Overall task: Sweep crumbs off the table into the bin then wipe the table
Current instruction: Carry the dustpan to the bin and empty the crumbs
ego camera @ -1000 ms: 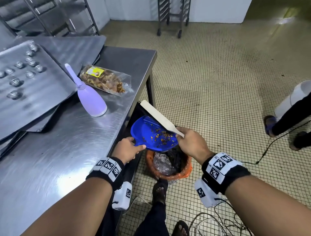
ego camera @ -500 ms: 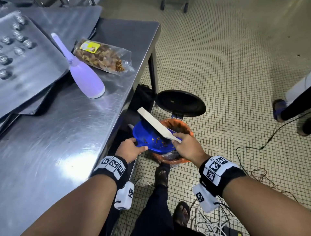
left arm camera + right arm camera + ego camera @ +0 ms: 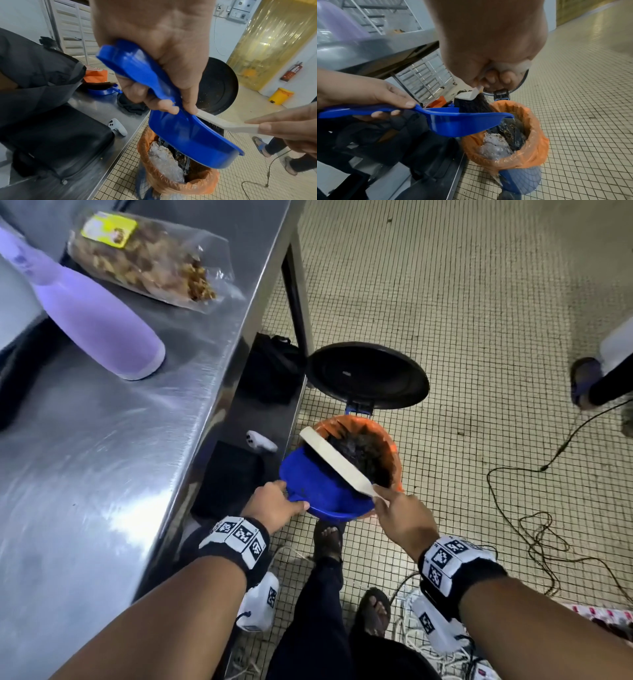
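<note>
My left hand (image 3: pixel 274 503) grips the handle of a blue dustpan (image 3: pixel 318 491), tipped over the open bin (image 3: pixel 394 446) lined with an orange bag. The left wrist view shows my fingers curled round the dustpan (image 3: pixel 188 135) handle. My right hand (image 3: pixel 400 515) holds a cream-handled brush (image 3: pixel 337 465) whose dark bristles (image 3: pixel 477 105) reach into the pan. In the right wrist view the dustpan (image 3: pixel 453 121) lip hangs over the bin (image 3: pixel 522 148), where crumbs lie on dark and clear plastic waste. The steel table (image 3: pixel 102 474) is to my left.
On the table lie a purple bottle (image 3: pixel 99 326) and a snack bag (image 3: pixel 144 258). The bin's black lid (image 3: pixel 368 376) stands open. Black bags (image 3: pixel 51 135) and a white controller (image 3: pixel 118 127) sit on the lower shelf. Cables (image 3: pixel 534 508) trail on the floor; another person's foot (image 3: pixel 585 381) is at right.
The dustpan has dropped lower and tipped further over the bin, and the crumbs seen in it earlier have gone from view. My head has leaned down and closer.
</note>
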{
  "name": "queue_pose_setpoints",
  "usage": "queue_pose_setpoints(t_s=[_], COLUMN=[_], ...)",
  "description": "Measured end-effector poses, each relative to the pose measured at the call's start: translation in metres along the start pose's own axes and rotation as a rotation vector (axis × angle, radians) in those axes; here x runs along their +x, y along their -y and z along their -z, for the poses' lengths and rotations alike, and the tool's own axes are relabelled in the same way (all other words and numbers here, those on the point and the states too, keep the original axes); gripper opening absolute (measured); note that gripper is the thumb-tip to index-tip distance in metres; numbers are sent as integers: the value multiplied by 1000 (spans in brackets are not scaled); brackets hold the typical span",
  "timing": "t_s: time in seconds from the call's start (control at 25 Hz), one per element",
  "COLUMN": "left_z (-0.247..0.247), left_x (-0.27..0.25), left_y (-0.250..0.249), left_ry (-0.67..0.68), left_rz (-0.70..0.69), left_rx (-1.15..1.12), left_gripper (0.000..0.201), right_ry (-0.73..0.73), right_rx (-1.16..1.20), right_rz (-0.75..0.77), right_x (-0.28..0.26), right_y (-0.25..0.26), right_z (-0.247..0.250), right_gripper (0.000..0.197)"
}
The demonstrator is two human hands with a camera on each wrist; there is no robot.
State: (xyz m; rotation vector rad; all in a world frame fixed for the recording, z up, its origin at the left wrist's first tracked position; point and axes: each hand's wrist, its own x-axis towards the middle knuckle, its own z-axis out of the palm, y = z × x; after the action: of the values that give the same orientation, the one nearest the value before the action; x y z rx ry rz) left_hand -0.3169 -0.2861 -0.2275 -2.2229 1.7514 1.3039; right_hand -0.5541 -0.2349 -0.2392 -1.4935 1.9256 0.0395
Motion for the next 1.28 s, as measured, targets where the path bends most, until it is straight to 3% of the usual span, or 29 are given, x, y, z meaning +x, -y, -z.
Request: queue_pose_setpoints(t_s=[0.32, 0.52, 0.72, 1.04, 1.28], left_z=[-7, -14, -24, -37, -50], left_x=[45, 73, 89, 111, 116], left_y=[-1, 7, 7, 17, 16], left_ry=[15, 31, 5, 31, 10], left_rz=[-5, 0, -45, -94, -98], left_rx=[11, 111, 173, 201, 179], left_gripper=[35, 46, 35, 34, 32], right_ry=[16, -36, -89, -73, -67], right_rx=[80, 85, 188, 66, 145], right_rz=[40, -13, 36, -44, 11], right_x=[21, 42, 62, 72, 74], right_y=[-6, -23, -41, -69, -70], right_z=[-25, -28, -44, -59, -65], right_gripper=[38, 39, 37, 37, 36])
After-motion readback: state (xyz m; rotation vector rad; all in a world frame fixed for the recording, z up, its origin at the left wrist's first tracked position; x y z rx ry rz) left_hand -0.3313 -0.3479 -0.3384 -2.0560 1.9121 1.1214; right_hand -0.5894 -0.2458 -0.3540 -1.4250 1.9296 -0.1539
